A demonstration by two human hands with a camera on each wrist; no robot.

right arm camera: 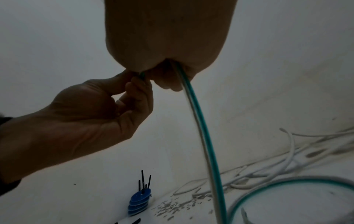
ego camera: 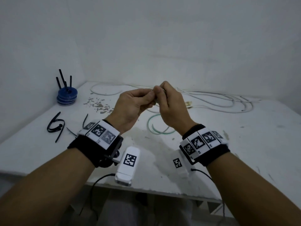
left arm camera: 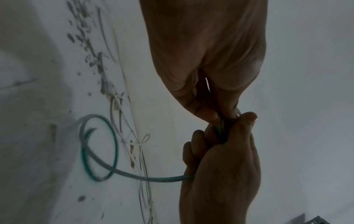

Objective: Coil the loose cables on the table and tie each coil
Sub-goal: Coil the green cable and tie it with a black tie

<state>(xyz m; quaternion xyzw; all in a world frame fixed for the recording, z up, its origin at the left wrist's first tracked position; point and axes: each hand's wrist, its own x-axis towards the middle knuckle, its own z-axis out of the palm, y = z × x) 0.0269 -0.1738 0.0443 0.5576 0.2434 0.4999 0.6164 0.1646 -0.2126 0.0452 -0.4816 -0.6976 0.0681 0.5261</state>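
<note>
**Two hands on the green cable end, raised above the table**

Both hands meet above the table (ego camera: pixel 211 144) centre. The right hand (ego camera: pixel 172 108) has its fingers curled round the green cable (right arm camera: pixel 201 125), which leaves the underside of the fist and drops to a loose loop on the surface at 6 o'clock of the hands. The left hand (ego camera: pixel 135 105) pinches the same cable between thumb and fingertips, touching the right hand. This paired hold probably anchors the free end so that the first turn can be formed; coiling appears to be at its start, since most of the cable lies slack.

White cables (ego camera: pixel 211 98) lie untied at 1 to 3 o'clock, along the far edge. Black ties (ego camera: pixel 56 126) lie loose at 9 o'clock, placed within reach of the left hand.

Containers: the blue holder (ego camera: pixel 67 96) at 10 o'clock stands upright near the corner. Several black sticks, likely spare ties, stand in it. Its exact construction cannot be determined.
</note>
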